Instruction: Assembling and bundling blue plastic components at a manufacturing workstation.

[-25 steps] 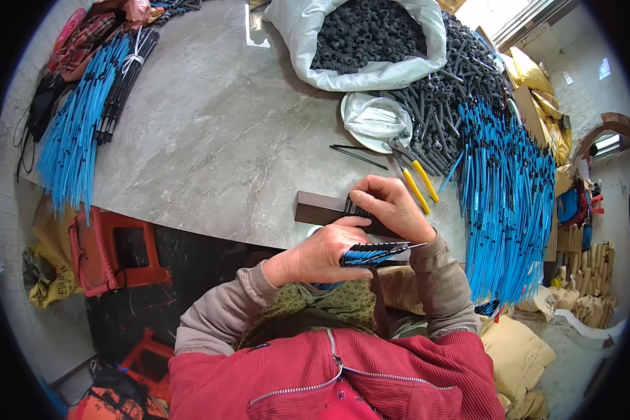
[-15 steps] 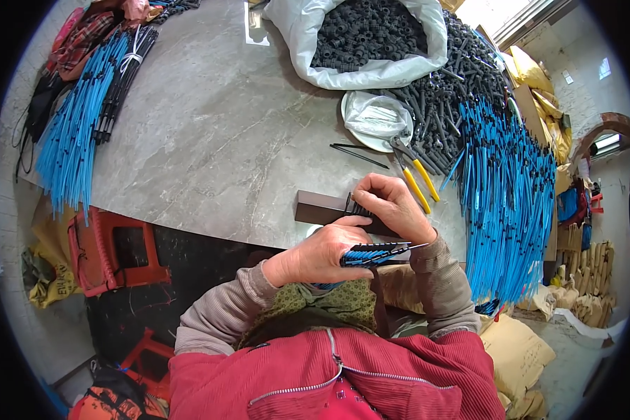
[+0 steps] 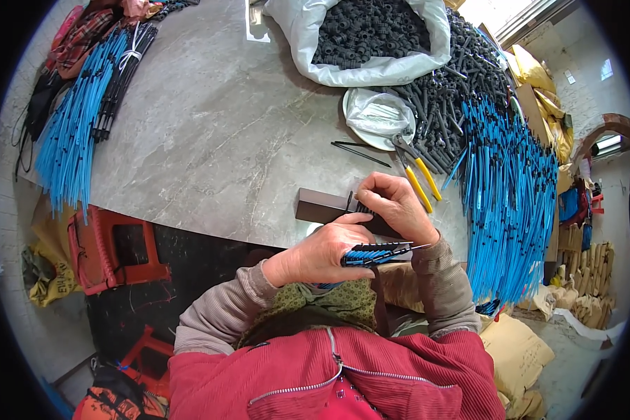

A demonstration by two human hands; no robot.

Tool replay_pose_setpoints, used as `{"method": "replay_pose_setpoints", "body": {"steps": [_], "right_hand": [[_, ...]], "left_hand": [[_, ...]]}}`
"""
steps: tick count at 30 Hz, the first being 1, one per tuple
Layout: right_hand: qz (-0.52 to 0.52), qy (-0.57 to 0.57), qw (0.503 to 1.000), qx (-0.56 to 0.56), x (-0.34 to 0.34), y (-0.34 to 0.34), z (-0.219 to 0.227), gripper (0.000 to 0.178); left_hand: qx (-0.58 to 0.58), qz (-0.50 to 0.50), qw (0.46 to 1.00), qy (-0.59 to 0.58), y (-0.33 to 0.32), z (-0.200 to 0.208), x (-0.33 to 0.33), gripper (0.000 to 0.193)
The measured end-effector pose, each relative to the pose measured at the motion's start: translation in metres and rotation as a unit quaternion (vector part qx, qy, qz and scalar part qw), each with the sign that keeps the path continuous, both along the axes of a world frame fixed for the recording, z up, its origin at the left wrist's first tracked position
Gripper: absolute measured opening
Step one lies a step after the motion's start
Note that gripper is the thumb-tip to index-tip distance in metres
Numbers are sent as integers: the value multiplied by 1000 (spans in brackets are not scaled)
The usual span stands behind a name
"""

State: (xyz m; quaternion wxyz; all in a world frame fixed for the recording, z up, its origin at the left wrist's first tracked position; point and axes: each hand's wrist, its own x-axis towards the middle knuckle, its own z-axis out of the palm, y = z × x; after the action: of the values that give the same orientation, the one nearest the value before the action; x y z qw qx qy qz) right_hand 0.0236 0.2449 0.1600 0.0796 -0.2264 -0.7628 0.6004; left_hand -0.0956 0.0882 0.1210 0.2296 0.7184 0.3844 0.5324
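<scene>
My left hand (image 3: 327, 250) is closed around a bundle of thin blue and black rods (image 3: 371, 253) at the table's near edge. Its thumb and forefinger reach up to a dark brown rectangular block (image 3: 320, 205) lying on the table edge. My right hand (image 3: 396, 207) bends over that block, thumb and fingers pinched on a small black ribbed part (image 3: 360, 207). The fingers partly hide this part, so its full shape does not show. A thin pale-tipped rod sticks out of the bundle toward my right wrist.
Beyond my hands lie yellow-handled pliers (image 3: 417, 180), two thin black rods (image 3: 360, 152) and a white dish (image 3: 367, 134) with a plastic bag. Farther back stands a white sack (image 3: 371, 73) of black fittings. Blue rods are heaped right (image 3: 507, 217) and far left (image 3: 77, 133).
Both hands keep almost the same place and grip. The right fingers have shifted very slightly over the block, and the whole view has moved a little.
</scene>
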Motion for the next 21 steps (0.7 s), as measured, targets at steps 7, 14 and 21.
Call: {"method": "replay_pose_setpoints", "body": {"steps": [7, 14, 21], "right_hand": [[26, -9, 999, 18, -2, 3, -1, 10], [40, 8, 996, 76, -18, 1, -1, 11], [130, 57, 911, 388, 6, 11, 39, 36]], "left_hand": [[-4, -13, 1000, 1, -1, 3, 0, 25], [-10, -9, 1000, -10, 0, -1, 0, 25], [2, 4, 999, -38, 0, -3, 1, 25]]}}
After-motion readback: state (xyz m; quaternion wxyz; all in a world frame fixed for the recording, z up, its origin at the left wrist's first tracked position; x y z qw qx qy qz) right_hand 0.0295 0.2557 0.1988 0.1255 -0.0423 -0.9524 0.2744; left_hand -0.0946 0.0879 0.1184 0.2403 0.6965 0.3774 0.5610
